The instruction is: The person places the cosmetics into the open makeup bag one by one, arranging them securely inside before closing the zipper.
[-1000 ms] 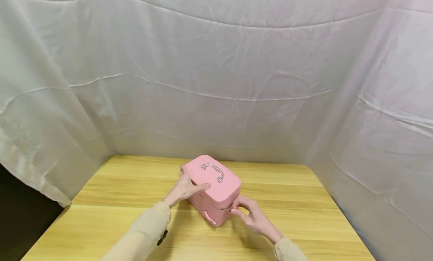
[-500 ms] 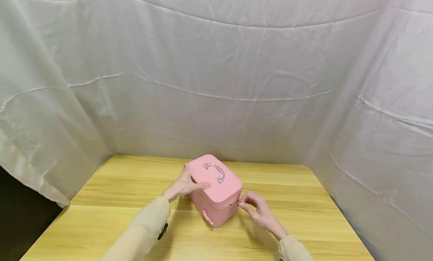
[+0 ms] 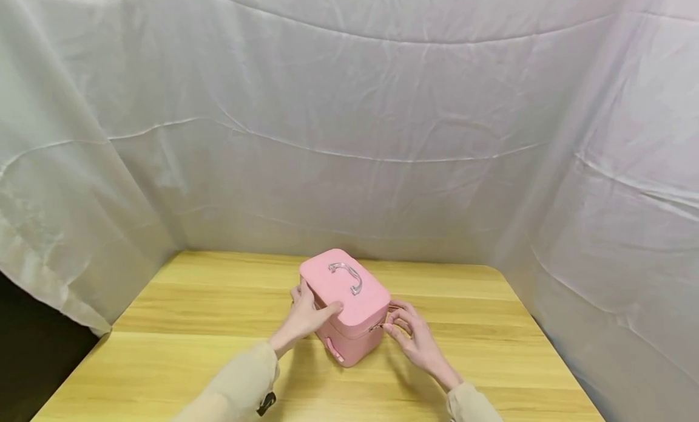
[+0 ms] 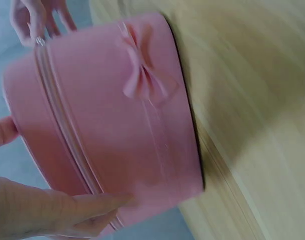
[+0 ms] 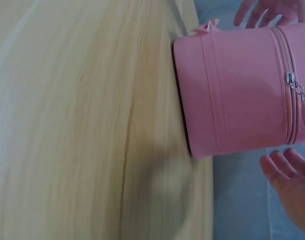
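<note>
A pink cosmetic case [image 3: 330,288] stands upright on the table, its lid down, with a silver handle [image 3: 357,280] on top. My left hand [image 3: 302,319] holds its left side, thumb on the lid and fingers against the wall. In the left wrist view those fingers lie across the zipper seam [image 4: 67,135], and a pink bow [image 4: 145,75] decorates that wall. At the right end, my right hand [image 3: 419,343] pinches the zipper pull [image 5: 299,90] between thumb and index finger. The inside of the case is hidden.
The case rests on a light wooden table [image 3: 207,313]. Pale grey fabric [image 3: 349,191] hangs behind the table and along both sides. A dark area [image 3: 33,349] lies beyond the left edge.
My right hand has moved right, drawing the zipper pull from the near corner along the right end. The case has shifted slightly right. My left fingers have changed position on its side.
</note>
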{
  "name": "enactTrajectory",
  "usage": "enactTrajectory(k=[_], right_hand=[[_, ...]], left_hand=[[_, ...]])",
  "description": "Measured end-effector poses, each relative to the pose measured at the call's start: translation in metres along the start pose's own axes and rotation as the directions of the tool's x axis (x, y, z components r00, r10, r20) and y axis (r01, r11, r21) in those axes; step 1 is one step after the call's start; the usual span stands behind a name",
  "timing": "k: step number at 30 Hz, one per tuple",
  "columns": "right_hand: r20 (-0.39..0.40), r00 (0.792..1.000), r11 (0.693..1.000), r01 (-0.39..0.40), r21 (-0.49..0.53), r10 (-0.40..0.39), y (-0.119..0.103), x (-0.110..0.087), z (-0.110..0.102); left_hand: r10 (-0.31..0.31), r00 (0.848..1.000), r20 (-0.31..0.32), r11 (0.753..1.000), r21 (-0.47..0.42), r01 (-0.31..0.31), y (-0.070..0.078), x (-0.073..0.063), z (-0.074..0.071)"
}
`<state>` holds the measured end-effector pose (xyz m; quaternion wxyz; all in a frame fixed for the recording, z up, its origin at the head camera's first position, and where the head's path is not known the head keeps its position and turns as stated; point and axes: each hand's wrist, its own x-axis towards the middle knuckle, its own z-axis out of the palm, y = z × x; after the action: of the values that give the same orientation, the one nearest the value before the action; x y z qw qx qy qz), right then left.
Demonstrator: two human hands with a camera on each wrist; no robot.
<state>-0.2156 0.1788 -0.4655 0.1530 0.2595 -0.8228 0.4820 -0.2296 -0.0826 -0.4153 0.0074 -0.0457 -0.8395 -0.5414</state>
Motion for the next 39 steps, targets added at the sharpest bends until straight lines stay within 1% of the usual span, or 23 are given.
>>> enactTrajectory(k=[2,4,7,10,12,14,16,19,22,25,28,33,39], right_hand=[[0.012,1.000,1.000,-0.019,0.017,0.019,-0.002,0.001,-0.001],[0.014,1.000,1.000,-0.020,0.016,0.020,-0.002,0.001,-0.001],[0.010,1.000,1.000,0.007,-0.005,-0.007,-0.003,0.000,0.000],[-0.008,0.997,0.993,0.070,-0.095,-0.071,-0.007,-0.002,0.006],[-0.027,0.993,0.981,0.105,-0.166,-0.111,-0.010,-0.003,0.011],[-0.054,0.990,0.966,0.118,-0.230,-0.133,-0.014,-0.004,0.018],[-0.078,0.988,0.962,0.113,-0.249,-0.137,-0.017,-0.005,0.023],[-0.104,0.986,0.961,0.103,-0.256,-0.133,-0.021,-0.006,0.029],[-0.116,0.988,0.968,0.067,-0.243,-0.097,-0.023,-0.006,0.032],[-0.118,0.992,0.973,0.016,-0.229,-0.044,-0.025,-0.006,0.032],[-0.115,0.993,0.974,0.000,-0.226,-0.026,-0.025,-0.006,0.032],[-0.109,0.992,0.972,0.043,-0.231,-0.070,-0.025,-0.006,0.030],[-0.100,0.989,0.972,0.089,-0.215,-0.113,-0.025,-0.005,0.027]], left_hand=[[-0.016,1.000,0.012,1.000,-0.006,0.016,0.004,-0.005,0.002],[-0.024,0.999,0.023,0.999,-0.026,0.024,0.006,-0.008,0.002],[-0.021,0.999,0.039,0.998,-0.063,0.024,0.007,-0.009,0.002],[0.007,0.999,0.043,0.995,-0.099,-0.003,0.003,-0.007,0.002],[0.020,0.999,0.041,0.994,-0.113,-0.015,0.000,-0.006,0.001],[0.020,0.999,0.040,0.993,-0.121,-0.015,-0.003,-0.004,0.001],[0.018,0.999,0.041,0.993,-0.121,-0.012,-0.005,-0.004,0.001],[0.032,0.999,0.044,0.992,-0.124,-0.026,-0.007,-0.003,0.001],[0.052,0.998,0.041,0.992,-0.116,-0.047,-0.008,-0.004,0.002],[0.068,0.997,0.038,0.992,-0.113,-0.064,-0.008,-0.003,0.003],[0.074,0.996,0.048,0.990,-0.120,-0.068,-0.009,-0.002,0.002],[0.063,0.994,0.093,0.985,-0.168,-0.047,-0.011,0.003,-0.002],[0.069,0.985,0.159,0.963,-0.267,-0.024,-0.015,0.014,-0.010]])
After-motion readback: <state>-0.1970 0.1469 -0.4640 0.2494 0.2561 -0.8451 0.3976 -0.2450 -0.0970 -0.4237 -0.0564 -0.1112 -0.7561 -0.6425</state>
